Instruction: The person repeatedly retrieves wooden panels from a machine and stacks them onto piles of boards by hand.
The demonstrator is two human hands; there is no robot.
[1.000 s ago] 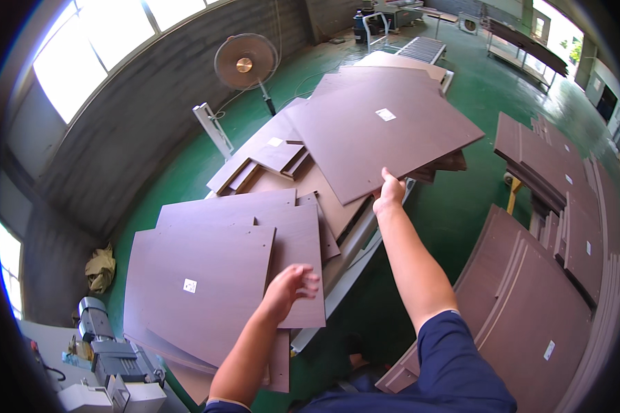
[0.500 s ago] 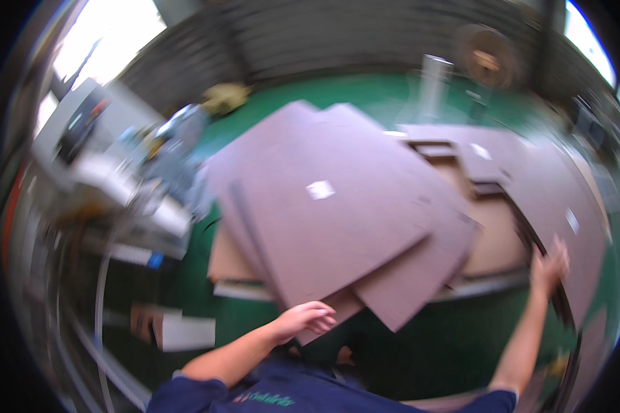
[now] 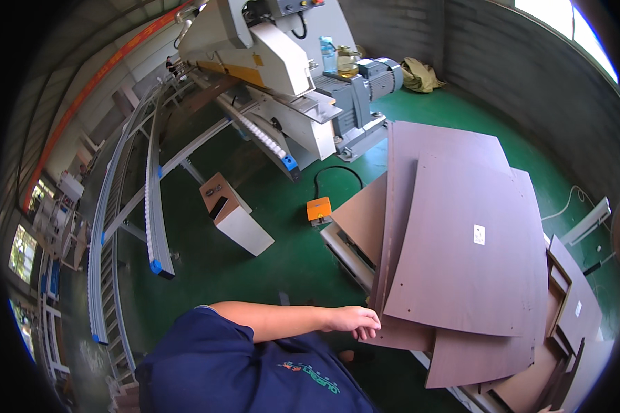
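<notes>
My left hand [image 3: 355,321] is closed, its fingers loosely curled with nothing visible in them. It hovers by the near left corner of a pile of purple-brown boards, and I cannot tell whether it touches the lower board [image 3: 405,333]. The top board [image 3: 461,275] lies flat, with a small white label [image 3: 479,235] and a few small holes near its edges. Other boards stick out askew beneath it. Of my right hand [image 3: 550,410] only a sliver shows at the bottom edge, beside the boards on the right; its fingers are hidden.
A large white-and-grey machine [image 3: 275,58] with a motor [image 3: 379,77] stands ahead on the left. Roller rails [image 3: 157,199] run along the left. An orange foot pedal [image 3: 318,208] and a small box-like stand [image 3: 238,219] with a phone [image 3: 218,207] on top are on the green floor.
My view has swung left, bringing the machine and rails into sight and shifting the boards rightward. My right hand, earlier at the right-hand boards' edge, has almost left the picture. My left hand stays curled.
</notes>
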